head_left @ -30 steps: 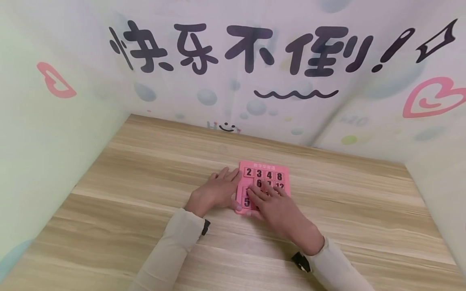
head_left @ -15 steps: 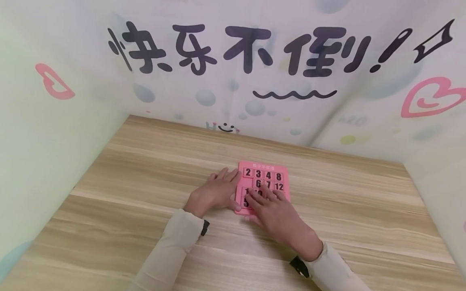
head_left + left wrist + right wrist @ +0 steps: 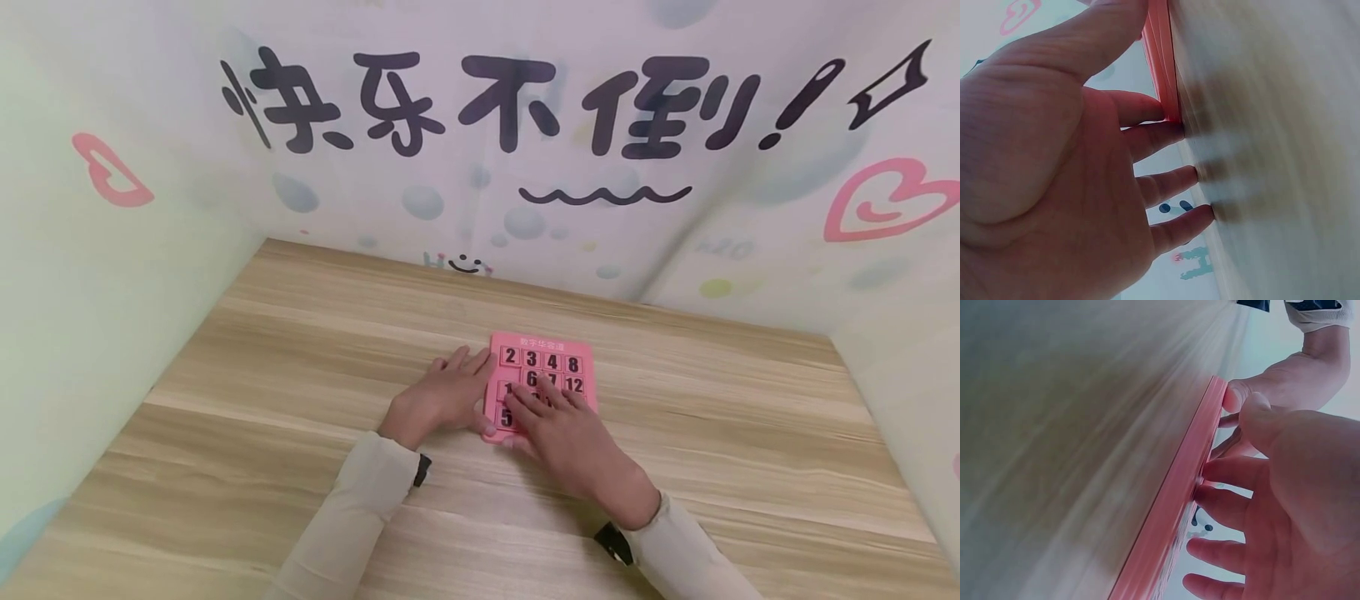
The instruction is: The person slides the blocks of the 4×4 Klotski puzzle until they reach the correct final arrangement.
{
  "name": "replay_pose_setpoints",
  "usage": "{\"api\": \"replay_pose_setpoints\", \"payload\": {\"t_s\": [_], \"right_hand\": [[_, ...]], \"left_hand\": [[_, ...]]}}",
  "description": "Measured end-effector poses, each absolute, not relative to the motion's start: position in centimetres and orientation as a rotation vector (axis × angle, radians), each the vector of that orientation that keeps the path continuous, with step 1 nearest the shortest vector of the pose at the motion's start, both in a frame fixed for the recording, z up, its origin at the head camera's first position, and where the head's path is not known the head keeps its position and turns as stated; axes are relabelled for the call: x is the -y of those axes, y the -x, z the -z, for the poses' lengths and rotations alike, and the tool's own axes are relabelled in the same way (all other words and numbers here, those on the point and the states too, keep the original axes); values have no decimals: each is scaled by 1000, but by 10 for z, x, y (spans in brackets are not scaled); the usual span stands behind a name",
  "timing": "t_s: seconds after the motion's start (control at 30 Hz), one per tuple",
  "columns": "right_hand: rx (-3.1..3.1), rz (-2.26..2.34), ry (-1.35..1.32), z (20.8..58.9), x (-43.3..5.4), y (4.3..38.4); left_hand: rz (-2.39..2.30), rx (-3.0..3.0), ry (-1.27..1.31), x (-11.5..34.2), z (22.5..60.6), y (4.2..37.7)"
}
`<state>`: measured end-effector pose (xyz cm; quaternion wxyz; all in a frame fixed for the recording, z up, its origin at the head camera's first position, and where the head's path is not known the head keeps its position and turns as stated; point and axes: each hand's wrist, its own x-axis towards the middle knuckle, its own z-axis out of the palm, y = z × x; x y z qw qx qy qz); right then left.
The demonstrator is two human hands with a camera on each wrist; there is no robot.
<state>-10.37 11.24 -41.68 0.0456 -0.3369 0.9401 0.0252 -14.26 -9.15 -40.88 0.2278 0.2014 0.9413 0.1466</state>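
A pink number sliding puzzle lies on the table in the head view. Tiles 2, 3, 4 and 8 form its top row, with a vacant slot under the 2. My left hand rests along its left side, thumb at the near corner, index finger against the edge; in the left wrist view the other fingertips touch the table. Straight fingers of my right hand lie over the lower tiles, index fingertip at the tile 1, just above the tile 5. These fingers hide several lower tiles.
The puzzle stands on a wood-grain table. Behind it hangs a white printed backdrop with large black characters. Pale side walls border the table left and right.
My right index fingertip moved down toward the tile 5, then back up to the tile 1, which now sits slightly higher than half a second ago. The left hand stayed in place.
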Motion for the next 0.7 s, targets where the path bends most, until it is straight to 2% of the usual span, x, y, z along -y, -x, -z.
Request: {"api": "replay_pose_setpoints", "payload": {"t_s": [0.7], "right_hand": [[-2842, -26, 924, 419, -111, 122]], "left_hand": [[-388, -2589, -558, 92, 409, 143]]}}
